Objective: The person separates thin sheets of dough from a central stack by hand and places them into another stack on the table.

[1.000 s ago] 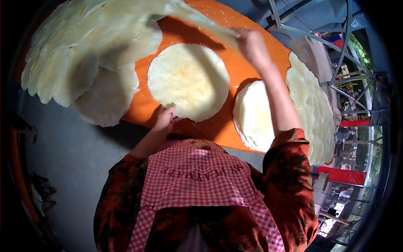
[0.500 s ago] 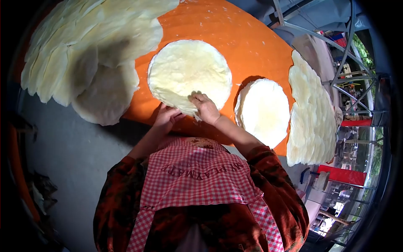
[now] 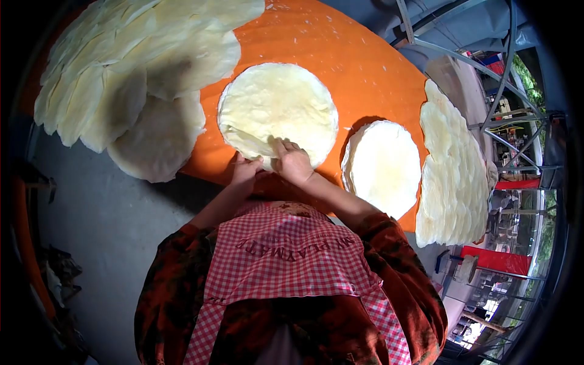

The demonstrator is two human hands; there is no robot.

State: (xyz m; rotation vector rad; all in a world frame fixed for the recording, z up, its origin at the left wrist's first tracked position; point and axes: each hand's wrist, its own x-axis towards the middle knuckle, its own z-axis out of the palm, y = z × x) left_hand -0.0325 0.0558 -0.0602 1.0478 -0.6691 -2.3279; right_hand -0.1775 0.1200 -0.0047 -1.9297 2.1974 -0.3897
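Head view: left hand (image 3: 245, 170) and right hand (image 3: 292, 163) pinch the near edge of the middle stack (image 3: 278, 115) on the orange table (image 3: 359, 67), seemingly peeling one sheet free, which calls for a gentle lift.

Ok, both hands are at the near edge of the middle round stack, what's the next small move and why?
Probably peel the top sheet up from the near edge: both the left hand and right hand pinch the rim of the middle stack of thin wrappers, and the edge looks slightly lifted there.
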